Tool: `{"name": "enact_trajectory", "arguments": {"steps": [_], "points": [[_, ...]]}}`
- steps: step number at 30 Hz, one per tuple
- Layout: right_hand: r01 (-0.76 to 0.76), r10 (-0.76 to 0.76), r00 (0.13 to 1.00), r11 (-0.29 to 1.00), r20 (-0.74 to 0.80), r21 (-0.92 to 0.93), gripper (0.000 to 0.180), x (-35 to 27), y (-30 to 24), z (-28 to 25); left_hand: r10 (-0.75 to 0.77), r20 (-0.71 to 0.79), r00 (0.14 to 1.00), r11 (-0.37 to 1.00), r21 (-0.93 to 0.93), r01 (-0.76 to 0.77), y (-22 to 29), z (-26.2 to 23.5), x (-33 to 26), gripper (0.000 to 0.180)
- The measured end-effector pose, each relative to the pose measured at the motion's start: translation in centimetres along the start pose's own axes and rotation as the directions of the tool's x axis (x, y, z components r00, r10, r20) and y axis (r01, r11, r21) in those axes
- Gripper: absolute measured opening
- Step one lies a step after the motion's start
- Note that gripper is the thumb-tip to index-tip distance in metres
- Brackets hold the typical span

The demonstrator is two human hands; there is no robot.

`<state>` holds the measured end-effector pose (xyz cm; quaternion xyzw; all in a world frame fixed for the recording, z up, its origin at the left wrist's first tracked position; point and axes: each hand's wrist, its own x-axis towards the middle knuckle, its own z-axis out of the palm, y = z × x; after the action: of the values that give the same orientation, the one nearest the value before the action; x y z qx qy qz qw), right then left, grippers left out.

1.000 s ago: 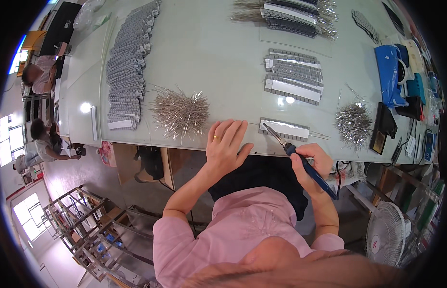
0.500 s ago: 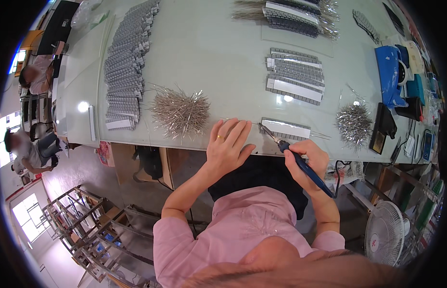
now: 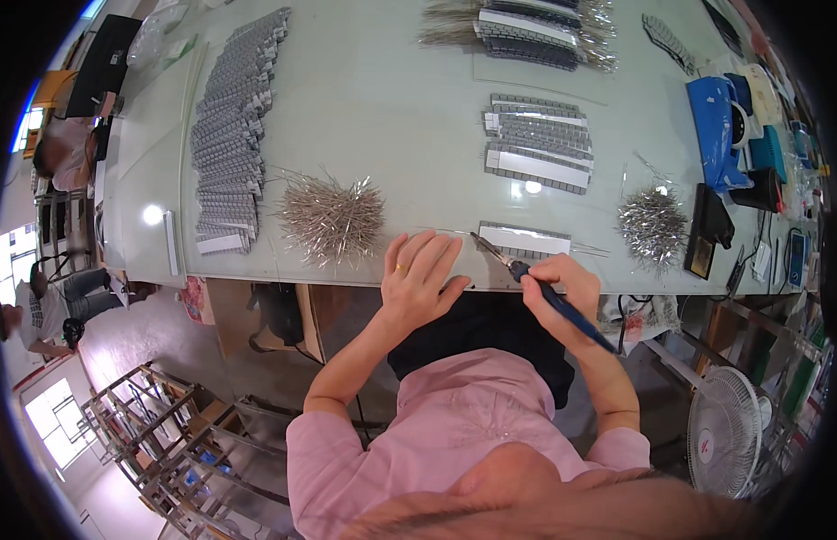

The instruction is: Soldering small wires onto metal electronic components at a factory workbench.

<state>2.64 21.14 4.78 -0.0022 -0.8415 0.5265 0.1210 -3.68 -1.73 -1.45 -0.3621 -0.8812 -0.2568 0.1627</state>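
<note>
Since half a sec ago my left hand [image 3: 420,274] has slid a bit right along the bench [image 3: 391,99] edge, closer to the tool tip; right hand [image 3: 555,290] pretty much same spot, iron angle about unchanged.

Left hand: palm down, fingers [image 3: 427,250] spread flat and released, holding nothing, resting on the near edge of the bench, centre of frame. Ring on one finger.

Right hand: fingers clenched round a blue-handled soldering iron [image 3: 544,290], pen grip. Handle runs down to lower right past my wrist; metal tip points up-left and sits just at the left end of a grey-and-white strip [image 3: 524,240] lying flat near the bench edge, centre-right. Can't tell if tip actually touches the strip.

Around:
- Pile of thin metal pins [image 3: 331,218], just upper left of my left hand, near but apart.
- 2nd, smaller pin pile [image 3: 653,225], right of the strip.
- Long column of grey strips [image 3: 231,135], left part of frame, running up toward the top.
- Stack of grey strips [image 3: 537,142], upper centre-right, above the one I'm on.
- More strips w/ pins sticking out [image 3: 526,27] at top edge.
- Blue holder [image 3: 717,126] and dark flat item [image 3: 711,225], right side of bench.
- White fan [image 3: 729,430] on floor, lower right.
- Metal rack [image 3: 166,441], lower left.
- Another person [image 3: 49,306] seated at far left edge, well apart from me.
</note>
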Motion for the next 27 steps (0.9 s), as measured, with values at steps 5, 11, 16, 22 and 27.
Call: {"name": "enact_trajectory", "arguments": {"steps": [5, 11, 16, 22, 27], "points": [[-0.039, 0.218, 0.91, 0.892, -0.353, 0.45, 0.015, -3.5, 3.3, -1.5, 0.036, -0.002, 0.999, 0.999, -0.036, -0.036, 2.3, -0.3, 1.0, 0.052], [-0.061, 0.229, 0.819, 0.947, -0.526, 0.316, 0.014, -3.5, 4.0, -5.1, 0.11, 0.16, 0.981, 0.989, -0.111, -0.092, 5.5, 1.6, 3.9, 0.067], [-0.055, 0.259, 0.775, 0.936, -0.577, 0.347, 0.012, -4.4, 5.5, -6.7, 0.122, 0.307, 0.944, 0.991, -0.082, -0.102, 6.4, 2.6, 5.1, 0.072], [-0.07, 0.304, 0.76, 0.917, -0.575, 0.392, 0.011, -4.1, 7.1, -7.3, 0.289, 0.203, 0.935, 0.956, -0.021, -0.291, 6.2, 2.9, 3.4, 0.045], [-0.034, 0.292, 0.699, 0.926, -0.653, 0.376, 0.011, -3.0, 9.3, -8.2, 0.418, 0.19, 0.888, 0.909, -0.084, -0.409, 6.5, 2.1, 2.7, 0.035]]}}
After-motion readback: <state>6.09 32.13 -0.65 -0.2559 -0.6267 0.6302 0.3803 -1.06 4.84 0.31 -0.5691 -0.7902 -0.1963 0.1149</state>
